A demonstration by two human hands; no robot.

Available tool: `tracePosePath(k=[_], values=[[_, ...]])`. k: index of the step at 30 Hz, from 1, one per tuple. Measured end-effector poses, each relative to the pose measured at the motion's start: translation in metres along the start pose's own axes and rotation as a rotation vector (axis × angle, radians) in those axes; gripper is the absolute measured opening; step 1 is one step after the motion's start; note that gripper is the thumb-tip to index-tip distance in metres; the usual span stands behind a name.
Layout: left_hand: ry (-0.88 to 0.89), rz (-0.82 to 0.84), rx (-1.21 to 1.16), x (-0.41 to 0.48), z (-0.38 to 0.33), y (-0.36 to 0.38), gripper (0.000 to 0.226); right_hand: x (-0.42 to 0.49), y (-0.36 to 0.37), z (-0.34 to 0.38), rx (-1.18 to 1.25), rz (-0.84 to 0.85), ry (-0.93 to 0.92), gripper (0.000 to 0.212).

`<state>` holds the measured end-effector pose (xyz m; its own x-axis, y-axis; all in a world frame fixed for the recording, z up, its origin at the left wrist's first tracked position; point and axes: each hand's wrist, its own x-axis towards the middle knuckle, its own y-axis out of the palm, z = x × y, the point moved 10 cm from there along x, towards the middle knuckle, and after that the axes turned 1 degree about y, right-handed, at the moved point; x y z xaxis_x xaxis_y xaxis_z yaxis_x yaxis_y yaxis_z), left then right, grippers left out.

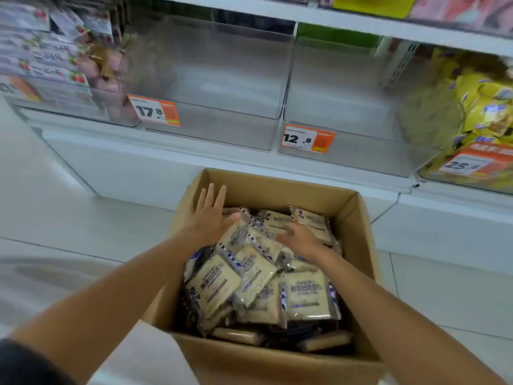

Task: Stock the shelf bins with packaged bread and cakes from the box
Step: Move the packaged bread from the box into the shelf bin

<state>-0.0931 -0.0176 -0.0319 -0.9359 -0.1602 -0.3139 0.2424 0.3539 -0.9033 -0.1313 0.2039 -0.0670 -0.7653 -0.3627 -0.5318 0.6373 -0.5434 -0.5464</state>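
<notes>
An open cardboard box (358, 226) stands on the floor below the shelf, filled with several beige bread packets (258, 276) with blue-striped edges. My left hand (209, 215) reaches over the box's far left corner, fingers straight and spread, thumb touching a packet. My right hand (301, 238) lies palm down on the packets near the middle of the box, fingers relaxed. Above the box sit two clear shelf bins: one tagged 17.8 (211, 123) and one tagged 12.8 (349, 151), both with nothing visible inside.
A bin of pink and strawberry-print packets (55, 65) stands at the left. A bin of yellow packets (477, 112) tagged 25.8 stands at the right. The white shelf base (138, 168) runs behind the box. White floor tiles surround the box.
</notes>
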Motion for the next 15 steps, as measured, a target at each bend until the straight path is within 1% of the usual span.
tracePosePath(k=[2,5,6,9,10,12,14,15], values=[[0.019,-0.017,0.022,0.001,0.005,0.0,0.084,0.012,0.012,-0.004,0.028,0.03,0.082,0.062],[0.074,-0.041,0.039,0.0,0.006,0.0,0.083,0.022,0.025,-0.011,-0.032,0.072,0.169,0.04],[0.092,-0.037,0.025,-0.001,0.003,-0.001,0.081,0.022,0.028,-0.012,-0.024,0.092,0.172,0.036],[0.115,-0.052,-0.044,-0.001,-0.005,-0.009,0.078,0.021,0.02,-0.001,0.071,0.13,0.077,0.026],[0.115,-0.055,-0.097,0.0,-0.006,-0.012,0.078,0.019,0.01,0.002,0.111,0.103,0.057,0.021],[0.088,-0.073,-0.273,0.0,-0.01,-0.018,0.081,0.015,-0.024,0.008,0.252,-0.02,0.038,0.014],[-0.007,-0.066,-0.538,0.002,-0.012,-0.022,0.087,0.009,-0.059,0.011,0.496,-0.122,0.02,0.014],[-0.077,-0.039,-0.668,0.007,-0.012,-0.018,0.091,0.006,-0.07,0.014,0.633,-0.128,0.01,0.014]])
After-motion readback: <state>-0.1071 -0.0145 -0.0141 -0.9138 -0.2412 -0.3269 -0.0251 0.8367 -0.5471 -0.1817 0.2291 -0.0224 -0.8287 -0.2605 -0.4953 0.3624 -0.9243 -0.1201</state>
